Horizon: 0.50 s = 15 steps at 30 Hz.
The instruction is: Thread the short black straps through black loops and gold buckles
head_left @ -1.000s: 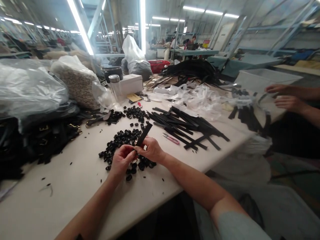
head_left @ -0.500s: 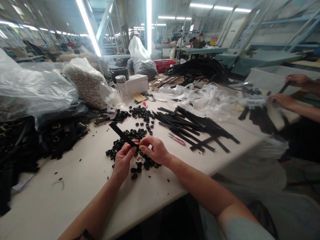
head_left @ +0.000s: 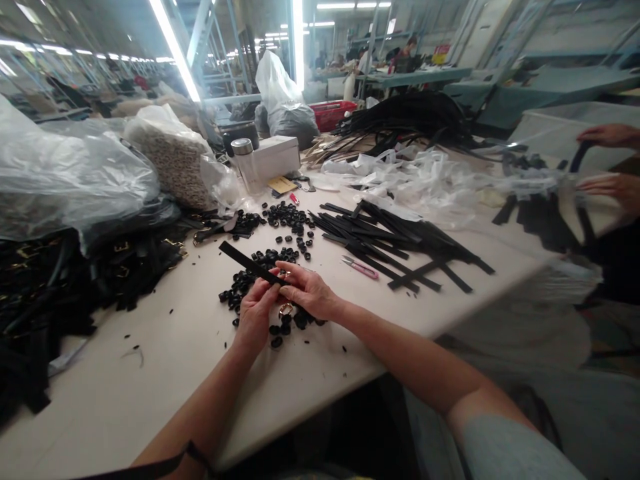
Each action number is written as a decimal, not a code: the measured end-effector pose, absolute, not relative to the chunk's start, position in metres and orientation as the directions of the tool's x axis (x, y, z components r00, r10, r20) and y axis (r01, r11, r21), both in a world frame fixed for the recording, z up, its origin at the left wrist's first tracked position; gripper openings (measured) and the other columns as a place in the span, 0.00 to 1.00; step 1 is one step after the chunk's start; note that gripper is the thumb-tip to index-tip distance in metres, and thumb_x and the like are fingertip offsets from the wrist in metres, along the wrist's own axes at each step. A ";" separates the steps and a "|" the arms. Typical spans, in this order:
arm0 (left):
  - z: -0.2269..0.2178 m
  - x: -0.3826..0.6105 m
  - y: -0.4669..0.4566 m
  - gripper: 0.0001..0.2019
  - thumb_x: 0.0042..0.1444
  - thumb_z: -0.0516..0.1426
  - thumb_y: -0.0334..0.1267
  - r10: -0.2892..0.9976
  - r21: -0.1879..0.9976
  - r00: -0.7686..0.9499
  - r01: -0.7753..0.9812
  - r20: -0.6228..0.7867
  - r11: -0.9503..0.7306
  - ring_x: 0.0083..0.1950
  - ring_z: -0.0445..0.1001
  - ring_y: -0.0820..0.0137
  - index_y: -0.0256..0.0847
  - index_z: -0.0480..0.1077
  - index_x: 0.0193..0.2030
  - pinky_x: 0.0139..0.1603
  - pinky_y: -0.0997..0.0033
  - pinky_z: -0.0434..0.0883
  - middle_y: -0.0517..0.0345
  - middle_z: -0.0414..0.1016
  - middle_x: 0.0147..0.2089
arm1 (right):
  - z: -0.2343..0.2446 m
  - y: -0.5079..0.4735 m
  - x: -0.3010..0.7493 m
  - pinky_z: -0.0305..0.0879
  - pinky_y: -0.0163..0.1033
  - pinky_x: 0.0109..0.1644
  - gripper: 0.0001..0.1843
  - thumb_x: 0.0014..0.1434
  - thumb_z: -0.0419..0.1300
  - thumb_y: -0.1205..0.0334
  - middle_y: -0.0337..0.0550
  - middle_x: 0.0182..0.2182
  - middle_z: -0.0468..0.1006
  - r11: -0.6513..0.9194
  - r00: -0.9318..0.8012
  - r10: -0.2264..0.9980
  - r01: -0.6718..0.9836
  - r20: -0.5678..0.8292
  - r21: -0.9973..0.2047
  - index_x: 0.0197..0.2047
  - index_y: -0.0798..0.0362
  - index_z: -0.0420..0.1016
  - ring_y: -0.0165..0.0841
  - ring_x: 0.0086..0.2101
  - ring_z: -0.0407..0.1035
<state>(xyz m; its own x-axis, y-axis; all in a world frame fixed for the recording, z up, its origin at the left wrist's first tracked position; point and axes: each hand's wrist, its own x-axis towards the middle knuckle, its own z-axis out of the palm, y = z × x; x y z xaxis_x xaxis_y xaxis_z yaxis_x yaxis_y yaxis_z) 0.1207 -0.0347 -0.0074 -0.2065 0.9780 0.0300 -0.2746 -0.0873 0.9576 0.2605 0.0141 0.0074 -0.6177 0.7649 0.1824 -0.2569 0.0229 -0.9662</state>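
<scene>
A flat black strap point(head_left: 246, 262) slants up to the left from between my two hands. My left hand point(head_left: 257, 312) is closed on it, thumb on top. My right hand point(head_left: 309, 291) pinches the strap's near end, its fingertips meeting those of the left. A gold-coloured buckle point(head_left: 285, 309) shows just under my fingers; whether it is joined to the strap I cannot tell. Below and around the hands lies a heap of small black loops point(head_left: 235, 293), partly hidden by them.
Black straps point(head_left: 390, 233) lie in a pile to the right, beside pink thread snips point(head_left: 361, 268). Buckled black straps point(head_left: 120, 267) heap up at left. Behind stand a glass bottle point(head_left: 245, 163), a white box point(head_left: 277, 157) and plastic bags point(head_left: 65, 167). A co-worker's hands point(head_left: 610, 137) are at far right.
My right hand has closed in on the strap's end, its fingers now lying along it beside the left. The co-worker's hands have shifted. The whole view has turned slightly.
</scene>
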 end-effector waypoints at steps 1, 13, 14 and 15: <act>-0.007 0.121 -0.035 0.18 0.50 0.64 0.44 0.977 0.962 -0.209 -0.260 0.030 -0.085 0.52 0.73 0.61 0.41 0.76 0.48 0.52 0.63 0.70 0.50 0.75 0.50 | 0.008 0.014 0.261 0.74 0.35 0.43 0.30 0.58 0.59 0.60 0.48 0.55 0.71 0.001 -0.624 0.763 -0.258 0.168 -0.966 0.62 0.52 0.59 0.29 0.40 0.74; 0.003 0.111 -0.024 0.14 0.41 0.69 0.42 0.923 0.936 -0.381 -0.340 -0.050 -0.090 0.28 0.71 0.77 0.38 0.76 0.34 0.31 0.77 0.70 0.58 0.77 0.33 | 0.011 0.015 0.268 0.65 0.32 0.33 0.25 0.56 0.56 0.68 0.37 0.30 0.76 0.356 -0.514 0.830 0.190 0.216 -0.915 0.58 0.55 0.67 0.25 0.26 0.67; 0.004 0.111 -0.024 0.14 0.40 0.69 0.42 0.923 0.932 -0.380 -0.352 -0.062 -0.083 0.27 0.71 0.77 0.38 0.75 0.33 0.31 0.77 0.70 0.58 0.76 0.32 | 0.012 0.015 0.269 0.65 0.32 0.34 0.22 0.57 0.57 0.66 0.38 0.31 0.77 0.399 -0.508 0.828 0.238 0.237 -0.885 0.56 0.55 0.69 0.26 0.27 0.67; 0.005 0.111 -0.024 0.15 0.39 0.69 0.42 0.923 0.930 -0.379 -0.359 -0.071 -0.076 0.27 0.71 0.76 0.38 0.75 0.33 0.31 0.77 0.71 0.58 0.76 0.32 | 0.013 0.015 0.270 0.64 0.33 0.34 0.19 0.58 0.57 0.64 0.39 0.31 0.77 0.434 -0.513 0.821 0.272 0.252 -0.859 0.53 0.54 0.72 0.26 0.28 0.67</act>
